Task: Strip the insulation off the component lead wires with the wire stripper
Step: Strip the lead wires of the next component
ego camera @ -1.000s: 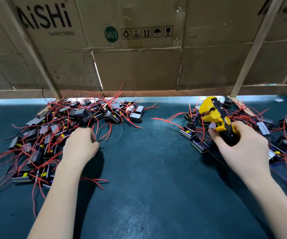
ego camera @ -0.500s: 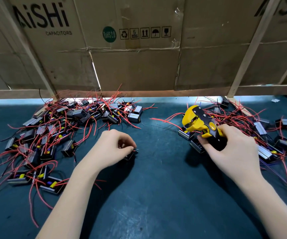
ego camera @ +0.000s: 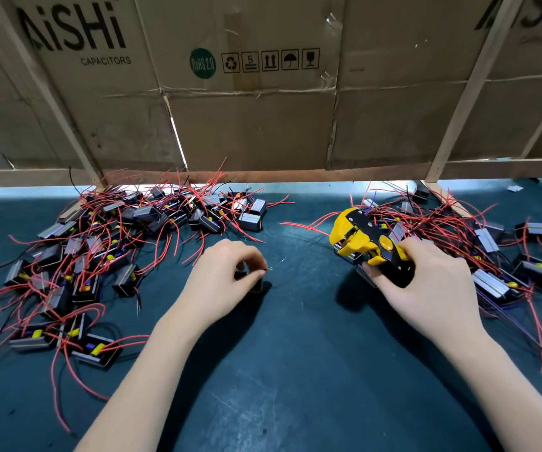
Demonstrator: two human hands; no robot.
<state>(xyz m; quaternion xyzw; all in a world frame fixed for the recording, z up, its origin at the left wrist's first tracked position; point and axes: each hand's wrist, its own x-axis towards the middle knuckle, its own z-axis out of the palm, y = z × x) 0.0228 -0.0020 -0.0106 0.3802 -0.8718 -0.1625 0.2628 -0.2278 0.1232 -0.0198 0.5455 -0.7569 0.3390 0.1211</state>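
Observation:
My left hand (ego camera: 222, 277) sits at the middle of the dark mat, fingers curled around a small black component (ego camera: 252, 282) that is mostly hidden under them. A thin lead wire tip (ego camera: 271, 268) pokes out to the right of the fingertips. My right hand (ego camera: 426, 288) grips the black handle of a yellow and black wire stripper (ego camera: 365, 241), whose jaws point left toward the component. The stripper's jaws stand a hand's width away from the left hand.
A pile of black components with red wires (ego camera: 100, 252) covers the left of the mat (ego camera: 295, 370). A second pile (ego camera: 491, 243) lies behind and right of the stripper. Cardboard sheets (ego camera: 250, 93) on a wooden frame wall off the back.
My left hand has pulled a component out of the left pile to the middle of the mat. My right hand has brought the stripper down and left toward it.

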